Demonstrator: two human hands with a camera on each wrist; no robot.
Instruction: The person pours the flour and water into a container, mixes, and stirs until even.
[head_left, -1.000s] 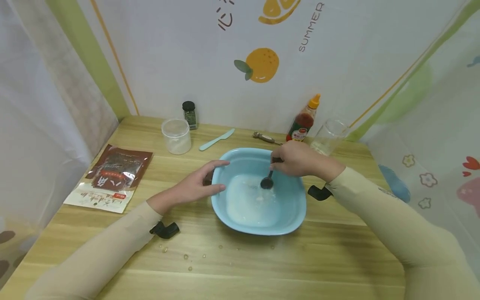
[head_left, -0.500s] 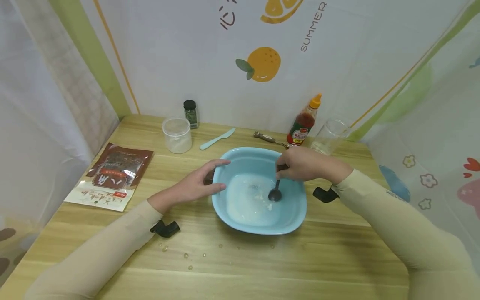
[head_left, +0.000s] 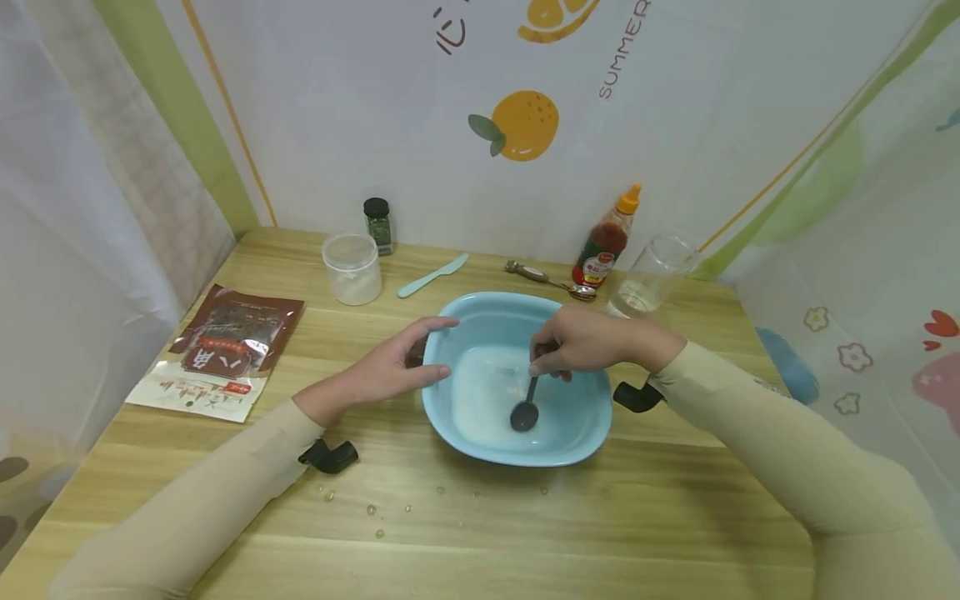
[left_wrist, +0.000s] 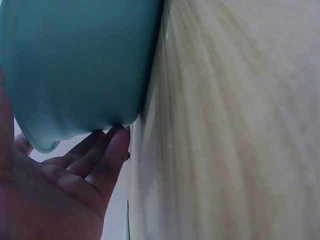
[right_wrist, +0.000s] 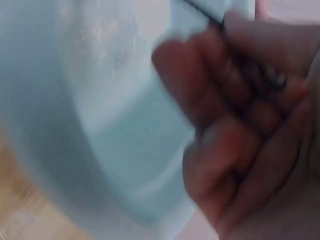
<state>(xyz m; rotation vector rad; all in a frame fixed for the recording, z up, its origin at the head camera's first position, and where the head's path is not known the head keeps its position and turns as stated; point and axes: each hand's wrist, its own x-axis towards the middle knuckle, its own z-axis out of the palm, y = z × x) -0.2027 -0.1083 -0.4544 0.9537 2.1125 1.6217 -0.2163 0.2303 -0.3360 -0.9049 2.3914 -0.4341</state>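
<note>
A light-blue plastic basin [head_left: 517, 454] stands in the middle of the table with a cloudy whitish liquid in it. My left hand [head_left: 382, 364] grips its left side, thumb and a finger over the rim; the left wrist view shows other fingers [left_wrist: 112, 155] against the outer wall. With my right hand [head_left: 588, 340] I pinch the handle of a small dark spoon [head_left: 524, 415] above the basin's right part. The spoon's bowl is down at the liquid near the front. In the right wrist view the right hand [right_wrist: 235, 110] is blurred, its lower fingers curled.
Behind the basin lie a light-blue plastic knife [head_left: 435, 277] and a metal spoon [head_left: 551, 282]. A sauce bottle [head_left: 603, 246], a glass [head_left: 651, 279], a clear jar [head_left: 354, 271] and a spice bottle [head_left: 378, 225] stand there too. Left is a brown packet [head_left: 225, 350]; droplets [head_left: 371, 509] dot the front.
The dark spoon has swept round in the liquid, first right, then left and toward the front, with my right hand following. My left hand has stayed on the basin.
</note>
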